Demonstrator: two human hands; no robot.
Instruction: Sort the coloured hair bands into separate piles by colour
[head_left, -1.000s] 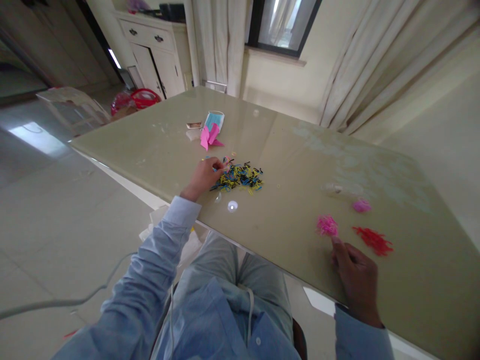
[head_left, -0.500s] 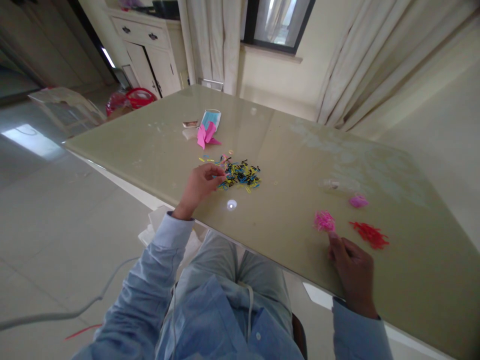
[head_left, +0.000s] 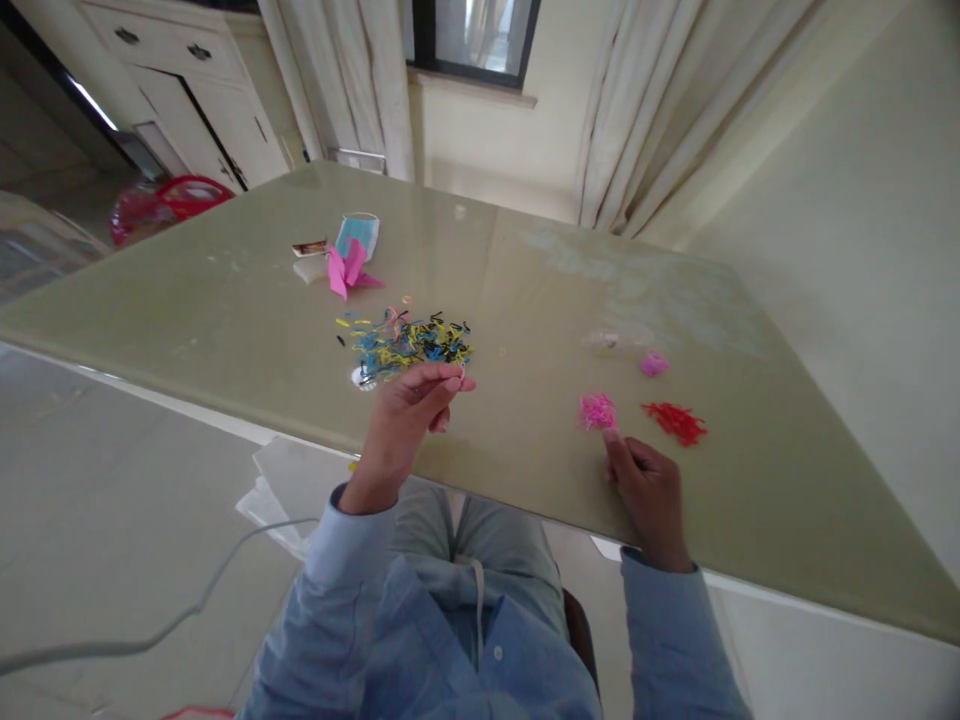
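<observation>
My left hand (head_left: 411, 422) is raised just in front of a loose pile of small yellow, blue and black rubber bands (head_left: 420, 342). Between its thumb and forefinger is a small pink rubber band (head_left: 463, 371), only partly visible. My right hand (head_left: 646, 490) rests closed on the table at the near edge of a bright pink heap of bands (head_left: 598, 410). Its thumb touches or nearly touches that heap, and anything inside the fingers is hidden. To its right lies a red heap of bands (head_left: 676, 423), with a smaller purple-pink clump (head_left: 653, 364) behind.
A pink folded paper shape (head_left: 349, 270), a blue face mask (head_left: 358, 237) and a small wrapper (head_left: 310, 248) lie at the table's back left. Clear plastic (head_left: 611, 342) is behind the pink heap. A bright white spot (head_left: 364, 378) shows beside the mixed pile.
My left hand has drawn away from the mixed pile, towards me and to the right, with the pink band pinched. My right hand stays by the pink heap. The view has turned right.
</observation>
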